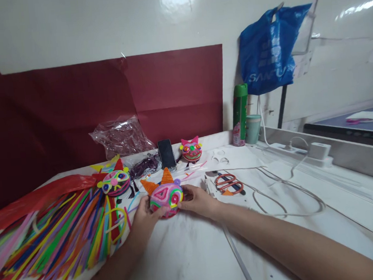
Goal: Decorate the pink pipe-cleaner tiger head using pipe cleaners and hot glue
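A round pink craft head [166,198] with orange ears and swirled colours stands between my hands, low over the white table [184,262]. My left hand [145,215] grips its left side, the thumb across its lower front. On its right side, my right hand [196,201] holds it with thumb and fingers. Just to the right lie orange-handled scissors [228,184] and a small orange triangle [227,193]. Two similar craft heads stand behind: one yellow and pink [115,182] to the left, one pink [192,150] near the wall.
Colourful fuzzy strips [60,234] spread over the left side. A phone [167,154] leans at the back beside a clear plastic bag [121,137]. At the right are a green spray can [240,115], a cup [253,129], looping cables [292,191] and a power strip [287,148].
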`<state>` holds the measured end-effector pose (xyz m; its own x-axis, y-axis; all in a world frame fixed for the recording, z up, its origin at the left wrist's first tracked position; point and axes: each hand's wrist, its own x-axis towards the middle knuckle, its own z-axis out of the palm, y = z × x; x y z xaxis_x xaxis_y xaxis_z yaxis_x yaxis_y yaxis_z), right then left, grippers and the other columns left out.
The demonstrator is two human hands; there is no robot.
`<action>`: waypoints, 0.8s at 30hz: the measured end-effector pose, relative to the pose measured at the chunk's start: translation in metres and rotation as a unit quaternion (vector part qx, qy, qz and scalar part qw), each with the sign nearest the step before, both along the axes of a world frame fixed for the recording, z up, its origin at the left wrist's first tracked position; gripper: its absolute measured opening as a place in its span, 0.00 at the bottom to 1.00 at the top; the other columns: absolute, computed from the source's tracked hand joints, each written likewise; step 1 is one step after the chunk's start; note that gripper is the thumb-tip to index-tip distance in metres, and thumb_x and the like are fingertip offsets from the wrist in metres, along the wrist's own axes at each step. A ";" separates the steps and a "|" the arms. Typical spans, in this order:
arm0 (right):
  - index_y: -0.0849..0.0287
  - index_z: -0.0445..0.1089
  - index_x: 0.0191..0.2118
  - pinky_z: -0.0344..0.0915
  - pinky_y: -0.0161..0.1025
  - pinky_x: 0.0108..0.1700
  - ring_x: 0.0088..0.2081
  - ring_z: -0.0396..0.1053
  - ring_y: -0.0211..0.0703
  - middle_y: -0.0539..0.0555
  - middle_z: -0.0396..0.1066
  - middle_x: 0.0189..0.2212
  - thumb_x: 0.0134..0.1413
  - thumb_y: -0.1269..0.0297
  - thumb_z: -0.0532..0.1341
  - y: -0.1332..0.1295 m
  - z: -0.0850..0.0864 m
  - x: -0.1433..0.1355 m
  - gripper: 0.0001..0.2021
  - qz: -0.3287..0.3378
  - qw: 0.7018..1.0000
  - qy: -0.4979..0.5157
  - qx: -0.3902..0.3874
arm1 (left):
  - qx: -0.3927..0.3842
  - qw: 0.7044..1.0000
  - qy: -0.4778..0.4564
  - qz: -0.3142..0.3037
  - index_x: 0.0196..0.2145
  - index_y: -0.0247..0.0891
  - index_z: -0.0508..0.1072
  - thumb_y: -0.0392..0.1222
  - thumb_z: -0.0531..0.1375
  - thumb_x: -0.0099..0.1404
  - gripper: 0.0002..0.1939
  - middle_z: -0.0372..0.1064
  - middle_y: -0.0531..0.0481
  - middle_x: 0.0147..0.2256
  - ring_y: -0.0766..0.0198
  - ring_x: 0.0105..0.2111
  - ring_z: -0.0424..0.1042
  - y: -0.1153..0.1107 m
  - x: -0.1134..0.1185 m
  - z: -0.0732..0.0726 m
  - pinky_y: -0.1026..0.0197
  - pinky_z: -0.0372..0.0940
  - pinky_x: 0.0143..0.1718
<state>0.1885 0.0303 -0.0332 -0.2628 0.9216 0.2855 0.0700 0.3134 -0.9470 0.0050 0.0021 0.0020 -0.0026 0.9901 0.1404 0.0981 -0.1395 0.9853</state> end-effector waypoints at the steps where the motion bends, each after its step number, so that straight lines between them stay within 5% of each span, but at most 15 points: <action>1: 0.62 0.67 0.45 0.66 0.41 0.40 0.38 0.70 0.45 0.57 0.73 0.39 0.39 0.58 0.68 -0.001 -0.001 0.000 0.25 -0.004 1.000 -0.008 0.001 | 0.002 1.000 0.006 0.004 0.39 0.37 0.66 0.43 0.66 0.44 0.24 0.73 0.48 0.38 0.56 0.40 0.72 -0.001 -0.001 0.001 0.57 0.67 0.41; 6: 0.63 0.67 0.47 0.65 0.40 0.39 0.34 0.69 0.42 0.54 0.73 0.35 0.37 0.62 0.69 -0.005 0.005 -0.001 0.27 -0.005 0.999 -0.048 -0.013 | -0.020 0.998 0.058 0.023 0.41 0.37 0.69 0.44 0.64 0.46 0.23 0.74 0.45 0.39 0.52 0.44 0.70 0.000 -0.010 0.000 0.54 0.64 0.45; 11: 0.62 0.71 0.38 0.63 0.39 0.41 0.34 0.68 0.40 0.52 0.73 0.31 0.42 0.69 0.62 -0.008 0.020 0.000 0.13 -0.037 0.999 0.023 -0.022 | -0.020 0.994 0.103 0.018 0.38 0.37 0.70 0.45 0.60 0.50 0.17 0.73 0.46 0.41 0.52 0.47 0.69 -0.003 -0.010 0.006 0.54 0.61 0.49; 15: 0.61 0.68 0.31 0.63 0.36 0.35 0.29 0.66 0.38 0.50 0.69 0.25 0.45 0.65 0.61 -0.009 0.027 0.001 0.07 -0.064 0.993 0.095 -0.002 | -0.029 0.994 0.110 -0.001 0.41 0.37 0.68 0.42 0.59 0.49 0.19 0.74 0.48 0.38 0.54 0.42 0.71 -0.010 -0.002 0.011 0.56 0.65 0.45; 24: 0.61 0.68 0.25 0.59 0.34 0.29 0.25 0.62 0.36 0.48 0.66 0.21 0.44 0.57 0.63 -0.009 0.027 0.002 0.11 -0.084 0.993 0.078 0.034 | -0.039 0.998 0.056 -0.015 0.43 0.37 0.66 0.38 0.61 0.45 0.25 0.74 0.46 0.40 0.55 0.40 0.73 -0.019 0.008 0.011 0.60 0.68 0.38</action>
